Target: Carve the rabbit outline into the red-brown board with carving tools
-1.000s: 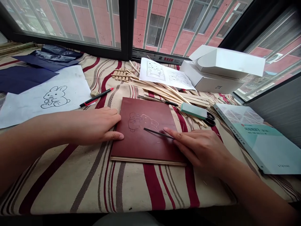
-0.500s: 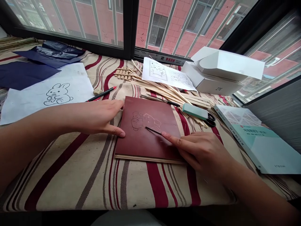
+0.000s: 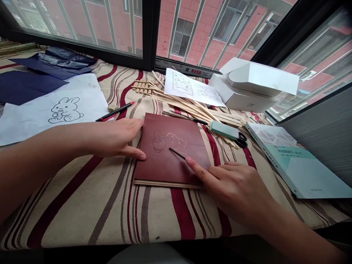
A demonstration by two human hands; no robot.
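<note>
A reddish-brown square board (image 3: pixel 162 167) lies on the striped cloth, with a rabbit outline (image 3: pixel 170 141) on its surface, partly in dark lines and partly in pale ones. Along its left edge rests my left hand (image 3: pixel 121 137), fingers stretched out and thumb apart, the thumb tip touching the board. My right hand (image 3: pixel 233 183) is closed round a thin, dark carving knife (image 3: pixel 177 153), the index finger stretched along it. The knife's tip meets the board at the lower part of the outline. Most of its handle is hidden in the hand.
Left, a paper with a rabbit drawing (image 3: pixel 66 110) lies beside dark blue sheets (image 3: pixel 30 86) and pens (image 3: pixel 115 111). Behind the board are thin wooden strips (image 3: pixel 187 104), a printed sheet (image 3: pixel 192 88) and a white box (image 3: pixel 247 97). An eraser-like block (image 3: pixel 224 129), scissors (image 3: pixel 242 140) and a book (image 3: pixel 308 165) are right.
My right hand has shifted slightly left and down, and the knife tip stays near the same spot on the outline. My left hand stays at the board's edge. The whole view has shifted slightly.
</note>
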